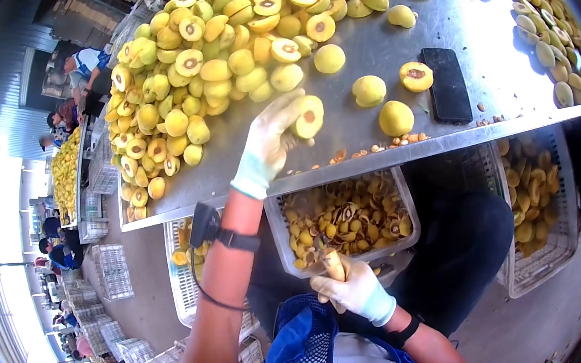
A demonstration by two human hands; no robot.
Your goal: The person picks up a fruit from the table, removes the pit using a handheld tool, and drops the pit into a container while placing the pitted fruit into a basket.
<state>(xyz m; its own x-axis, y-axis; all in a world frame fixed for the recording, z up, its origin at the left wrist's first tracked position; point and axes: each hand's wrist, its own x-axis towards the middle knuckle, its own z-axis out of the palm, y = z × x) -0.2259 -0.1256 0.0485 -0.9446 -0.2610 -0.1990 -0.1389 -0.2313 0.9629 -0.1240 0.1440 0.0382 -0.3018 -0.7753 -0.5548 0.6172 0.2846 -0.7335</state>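
- Surface (509, 88) of bare metal fills the upper view from my remote seat; its far side runs out of frame, so I can't see how far back it goes.
- Heap of yellow fruit (239, 80) covers the left part of it, many pieces cut face up; a second heap (551, 30) lines the right side, partly washed out by glare.
- Crate (410, 207) below the near edge holds fruit pieces; its back part is hidden by the surface.
- Left hand (273, 140), gloved, is raised over the near edge, just in front of the heap, grasping a cut fruit; I can't make out all the fingers behind it.
- Right hand (353, 288), also gloved, is clenched round a tool's handle, lower, close to the body and by the crate's near rim.
- Phone (447, 85), dark-faced, lies flat right of three loose fruits and a halved one.
- Cut fruit (309, 116) sits at the left fingertips, brown centre showing, long axis roughly upright in my view. It lies beyond the right hand, away from the body and well apart from it, so the left is nearer.
- Tool (334, 265) points away from the body, towards the fruit's side; its dark tip blurs into the crate's contents, and I can't tell its shape.
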